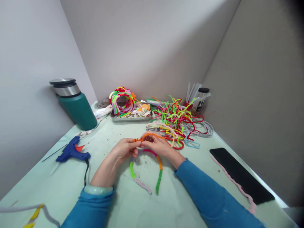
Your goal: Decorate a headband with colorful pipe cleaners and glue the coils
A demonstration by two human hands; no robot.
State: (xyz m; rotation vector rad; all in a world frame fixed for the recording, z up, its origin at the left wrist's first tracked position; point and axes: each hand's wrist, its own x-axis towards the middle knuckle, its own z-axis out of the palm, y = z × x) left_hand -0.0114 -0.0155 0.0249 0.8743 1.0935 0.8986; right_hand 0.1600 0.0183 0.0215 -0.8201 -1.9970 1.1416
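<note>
Sleeves (209, 196): blue cloth, over the tabletop's near edge.
Tabletop (118, 202): smooth, pale green sheet.
Pipe-cleaner pile (175, 118): fuzzy, tangled, many colours, towards the far right corner.
Headband (159, 177): arch wrapped in fuzzy green, pink and orange, mid-tabletop, its top between the hands.
Left hand (124, 149): fingertips pinched closed on the orange pipe cleaner (152, 135).
Right hand (158, 146): closed on the same strand's loop.
Doing it well: probably pinch close to the band and keep the turns tight.

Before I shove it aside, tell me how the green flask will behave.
The green flask is tall and steel-lidded: probably heavy, apt to tip if pushed high. Its smooth round body would likely roll once down.
</note>
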